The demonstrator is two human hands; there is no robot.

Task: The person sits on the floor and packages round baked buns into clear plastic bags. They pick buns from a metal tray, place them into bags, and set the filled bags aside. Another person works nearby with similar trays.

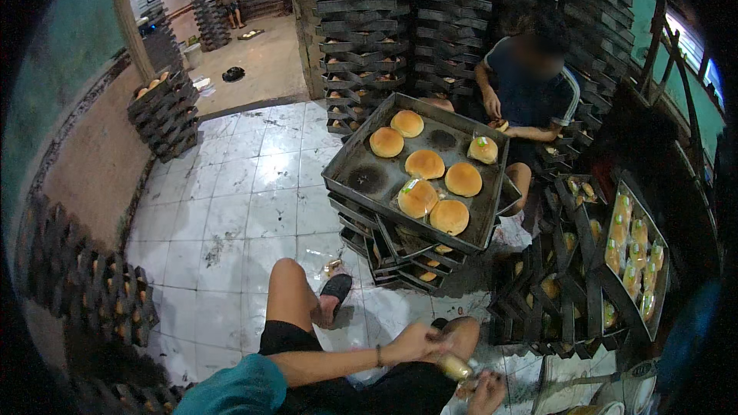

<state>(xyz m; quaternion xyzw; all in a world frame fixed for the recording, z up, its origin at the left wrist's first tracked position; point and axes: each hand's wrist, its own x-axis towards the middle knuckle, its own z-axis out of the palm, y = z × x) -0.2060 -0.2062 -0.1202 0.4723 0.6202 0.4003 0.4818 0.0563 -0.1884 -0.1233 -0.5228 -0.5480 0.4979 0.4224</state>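
A bread roll in a clear wrapper hangs between my two hands, over my lap. My left hand is at its upper left end; motion blur hides whether the fingers grip the wrapper. On the lower right, the curled fingers of my right hand appear to hold the roll's other end. Beyond my knees, a dark metal baking tray tops a stack of trays. Several round golden buns lie on it unwrapped. A wrapped bun sits near the front, and another wrapped bun near the right corner.
Opposite me, a seated person handles a piece of bread. A tray of wrapped rolls tilts atop stacked trays at right. Tall tray stacks line the back wall. Pails stand at lower right. Another person stands beyond the doorway.
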